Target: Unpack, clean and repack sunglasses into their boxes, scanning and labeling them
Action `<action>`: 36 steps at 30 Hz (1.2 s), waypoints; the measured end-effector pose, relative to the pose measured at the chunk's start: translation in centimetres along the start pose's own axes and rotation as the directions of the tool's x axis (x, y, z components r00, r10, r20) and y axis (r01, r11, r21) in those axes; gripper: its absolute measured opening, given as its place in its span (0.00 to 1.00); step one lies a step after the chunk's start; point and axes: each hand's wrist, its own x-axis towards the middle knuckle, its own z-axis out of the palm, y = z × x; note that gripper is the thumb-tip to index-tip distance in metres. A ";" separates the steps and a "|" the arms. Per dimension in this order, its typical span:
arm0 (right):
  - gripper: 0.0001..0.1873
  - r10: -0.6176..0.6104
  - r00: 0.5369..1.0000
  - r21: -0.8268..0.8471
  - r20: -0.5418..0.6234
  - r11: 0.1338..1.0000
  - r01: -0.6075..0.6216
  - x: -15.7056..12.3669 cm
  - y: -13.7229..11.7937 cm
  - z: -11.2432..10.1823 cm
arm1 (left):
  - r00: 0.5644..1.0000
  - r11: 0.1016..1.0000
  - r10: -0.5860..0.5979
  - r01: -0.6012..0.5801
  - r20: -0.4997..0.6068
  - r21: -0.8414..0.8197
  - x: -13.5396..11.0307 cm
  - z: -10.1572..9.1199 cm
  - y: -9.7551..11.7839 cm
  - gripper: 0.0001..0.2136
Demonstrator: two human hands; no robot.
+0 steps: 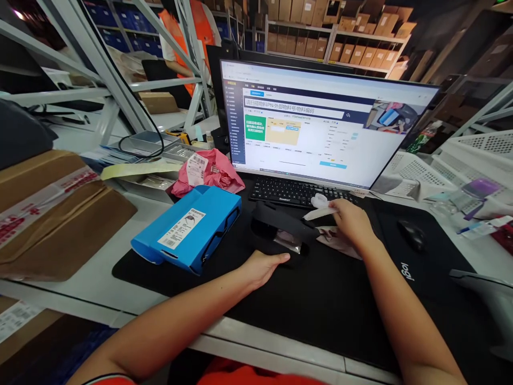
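A black case (272, 222) stands opened above the mat, with a clear plastic packet (289, 239) showing inside it. My left hand (266, 267) is closed on the case's near side, thumb along its edge. Between the fingers of my right hand (350, 222) is a white, crumpled wrapping strip (320, 208), held just right of the case. Below that hand lies a greyish-pink cloth (339, 240), partly covered by it. To the left sits a blue box (188, 227) with a white product label.
Behind the hands are a keyboard (288, 192) and a monitor (304, 123). A pink plastic bag (212, 174) and a brown carton (56, 214) lie to the left. A mouse (412, 235), a scanner (489, 299) and white baskets (420, 171) are at right. Another person (186, 32) stands behind the frame.
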 end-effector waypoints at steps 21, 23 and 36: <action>0.06 0.096 0.964 -0.116 -0.246 0.985 -0.128 -2.9 -1.7 -5.3 | 0.992 0.999 0.020 -0.014 -0.125 0.050 0.5 -0.8 -0.2 0.19; 0.08 0.018 0.972 -0.195 -0.234 0.979 -0.065 -2.6 -3.1 -4.0 | 0.995 0.998 0.009 -0.003 -0.104 0.059 0.1 -0.4 -0.2 0.19; 0.12 -0.123 0.991 -0.124 0.060 0.984 0.130 -0.7 -0.6 1.0 | 0.990 0.994 0.086 -0.092 -0.111 -0.050 0.1 -0.2 -0.9 0.30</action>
